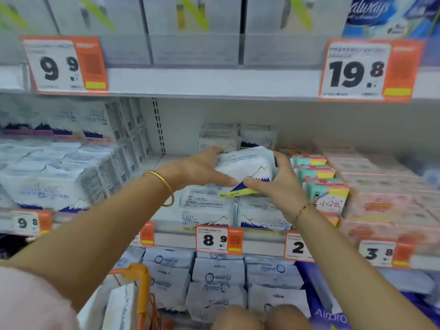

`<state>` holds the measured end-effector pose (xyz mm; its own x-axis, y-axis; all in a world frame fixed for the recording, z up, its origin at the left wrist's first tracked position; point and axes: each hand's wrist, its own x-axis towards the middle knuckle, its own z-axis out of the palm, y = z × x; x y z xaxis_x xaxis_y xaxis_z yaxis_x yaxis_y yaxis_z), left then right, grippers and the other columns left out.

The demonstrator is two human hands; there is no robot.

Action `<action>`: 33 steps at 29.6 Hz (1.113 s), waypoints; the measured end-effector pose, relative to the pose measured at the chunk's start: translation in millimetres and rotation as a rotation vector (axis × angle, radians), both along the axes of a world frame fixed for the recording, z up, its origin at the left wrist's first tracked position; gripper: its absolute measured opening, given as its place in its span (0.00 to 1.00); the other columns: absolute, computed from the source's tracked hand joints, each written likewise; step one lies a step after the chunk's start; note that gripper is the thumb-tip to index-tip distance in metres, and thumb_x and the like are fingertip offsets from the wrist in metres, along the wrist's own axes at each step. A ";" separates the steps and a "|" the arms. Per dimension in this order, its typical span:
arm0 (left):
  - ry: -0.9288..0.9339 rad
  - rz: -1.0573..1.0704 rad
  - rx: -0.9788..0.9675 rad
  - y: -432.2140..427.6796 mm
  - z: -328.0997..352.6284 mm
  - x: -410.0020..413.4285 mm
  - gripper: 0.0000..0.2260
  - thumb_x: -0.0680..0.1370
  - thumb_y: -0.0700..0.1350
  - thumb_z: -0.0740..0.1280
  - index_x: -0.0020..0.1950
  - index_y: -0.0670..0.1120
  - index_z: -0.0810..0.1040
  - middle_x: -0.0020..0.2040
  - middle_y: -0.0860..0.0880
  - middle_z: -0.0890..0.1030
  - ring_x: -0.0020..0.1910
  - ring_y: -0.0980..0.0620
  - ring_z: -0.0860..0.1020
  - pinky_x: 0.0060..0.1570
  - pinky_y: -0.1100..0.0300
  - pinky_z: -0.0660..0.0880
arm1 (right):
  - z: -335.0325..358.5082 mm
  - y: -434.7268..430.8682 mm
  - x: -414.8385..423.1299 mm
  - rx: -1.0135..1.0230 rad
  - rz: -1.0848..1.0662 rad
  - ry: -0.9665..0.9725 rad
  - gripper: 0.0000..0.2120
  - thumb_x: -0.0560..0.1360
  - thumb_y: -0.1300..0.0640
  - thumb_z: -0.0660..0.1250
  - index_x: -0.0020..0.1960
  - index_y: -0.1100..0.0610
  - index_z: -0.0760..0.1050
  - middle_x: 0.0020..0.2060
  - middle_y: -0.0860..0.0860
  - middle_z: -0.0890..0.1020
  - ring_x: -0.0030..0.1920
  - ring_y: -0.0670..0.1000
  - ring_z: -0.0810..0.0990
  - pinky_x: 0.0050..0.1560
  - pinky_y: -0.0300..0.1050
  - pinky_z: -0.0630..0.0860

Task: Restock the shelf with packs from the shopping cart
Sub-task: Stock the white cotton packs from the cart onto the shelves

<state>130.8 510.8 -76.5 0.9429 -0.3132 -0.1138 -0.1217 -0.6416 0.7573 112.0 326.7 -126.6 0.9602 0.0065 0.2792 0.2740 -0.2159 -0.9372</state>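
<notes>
Pack (247,164) (white, blue mountain print, yellow-green strip on its lower edge) is hanging tilted over the middle shelf (176,240), just above the front stack (207,210) of the same stuff, and afaict it's not resting on it yet. Both hands are clamping it from the sides. Left hand (202,170) is wrapping the left end w/ the thumb lying along the front, and right hand (278,184) is curling round the right end w/ fingers going behind.

What's worrying me imo: the pack is sitting at an angle. If it's getting let go like that, it's prob sliding forward off the slick wrappers underneath and dropping past the 8.9 price tag (219,239). The right hand is also working v close to the colourful packs (326,194) next door, so a careless nudge is risking knocking that row crooked. Shopping cart (139,277) is waiting bottom left w/ spare packs (119,306) in it, so rushing isn't helping either.
</notes>
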 end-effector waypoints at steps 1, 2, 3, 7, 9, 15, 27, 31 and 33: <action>-0.005 0.026 -0.014 -2.0 -4.7 5.2 0.38 0.69 0.46 0.75 0.74 0.49 0.58 0.63 0.51 0.71 0.52 0.51 0.76 0.51 0.56 0.78 | -3.4 -1.2 3.5 -0.016 -0.025 0.012 0.29 0.66 0.62 0.76 0.57 0.46 0.65 0.51 0.40 0.73 0.56 0.48 0.76 0.53 0.43 0.77; -0.041 0.044 -0.012 -5.5 -8.4 9.8 0.38 0.69 0.45 0.75 0.74 0.49 0.58 0.61 0.50 0.71 0.50 0.51 0.77 0.48 0.56 0.79 | -4.2 -1.9 5.7 -0.060 -0.055 0.018 0.29 0.66 0.61 0.76 0.58 0.46 0.64 0.52 0.41 0.72 0.56 0.48 0.75 0.53 0.43 0.76; -0.099 0.058 0.020 -9.8 -11.8 15.4 0.38 0.70 0.44 0.75 0.74 0.49 0.58 0.60 0.50 0.70 0.49 0.51 0.76 0.45 0.59 0.79 | -5.0 -2.2 10.5 -0.139 -0.106 0.013 0.30 0.66 0.60 0.76 0.61 0.48 0.64 0.52 0.43 0.72 0.57 0.49 0.74 0.54 0.43 0.75; -0.310 0.113 0.069 -22.0 -24.4 45.8 0.42 0.68 0.47 0.75 0.75 0.49 0.55 0.70 0.46 0.64 0.64 0.48 0.69 0.55 0.62 0.70 | 6.2 -4.2 37.7 -0.436 -0.315 -0.063 0.38 0.62 0.53 0.78 0.68 0.51 0.64 0.56 0.52 0.77 0.59 0.57 0.73 0.56 0.53 0.74; -0.349 0.153 0.041 -23.0 -28.3 61.5 0.40 0.70 0.46 0.74 0.76 0.47 0.54 0.72 0.43 0.61 0.70 0.46 0.63 0.66 0.58 0.64 | 16.5 -4.0 54.5 -0.618 -0.410 -0.075 0.37 0.64 0.52 0.77 0.67 0.54 0.63 0.55 0.55 0.78 0.57 0.61 0.74 0.54 0.50 0.74; -0.480 0.219 0.495 -11.7 -35.4 96.8 0.32 0.75 0.37 0.62 0.76 0.53 0.54 0.78 0.45 0.49 0.76 0.42 0.46 0.72 0.48 0.52 | 46.0 0.7 99.7 -0.795 -0.626 0.027 0.32 0.71 0.58 0.72 0.68 0.61 0.59 0.64 0.58 0.68 0.63 0.60 0.68 0.53 0.50 0.70; -0.501 0.169 0.663 -14.0 -54.8 104.8 0.34 0.75 0.35 0.60 0.77 0.54 0.50 0.77 0.44 0.50 0.75 0.38 0.46 0.70 0.45 0.58 | 18.1 11.2 153.3 -0.837 -0.569 0.324 0.31 0.76 0.68 0.58 0.75 0.63 0.48 0.72 0.64 0.57 0.70 0.65 0.61 0.68 0.56 0.63; -0.461 0.151 0.680 -15.1 -54.0 103.3 0.37 0.74 0.34 0.59 0.77 0.54 0.47 0.78 0.45 0.46 0.76 0.39 0.44 0.72 0.44 0.55 | 9.5 14.7 153.4 -0.888 -0.515 0.319 0.29 0.73 0.71 0.60 0.72 0.61 0.57 0.73 0.64 0.50 0.72 0.66 0.54 0.68 0.57 0.64; -0.442 0.137 0.691 -14.1 -51.9 102.7 0.37 0.74 0.33 0.59 0.77 0.54 0.45 0.78 0.46 0.45 0.76 0.40 0.43 0.72 0.44 0.53 | 7.8 17.1 149.2 -0.889 -0.517 0.315 0.29 0.73 0.71 0.61 0.71 0.60 0.57 0.74 0.64 0.48 0.73 0.66 0.52 0.69 0.56 0.64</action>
<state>233.5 496.6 -128.5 0.9705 -0.1881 0.1510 -0.2028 -0.9752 0.0884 261.1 343.8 -118.8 0.9327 -0.3421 0.1142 -0.2723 -0.8755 -0.3991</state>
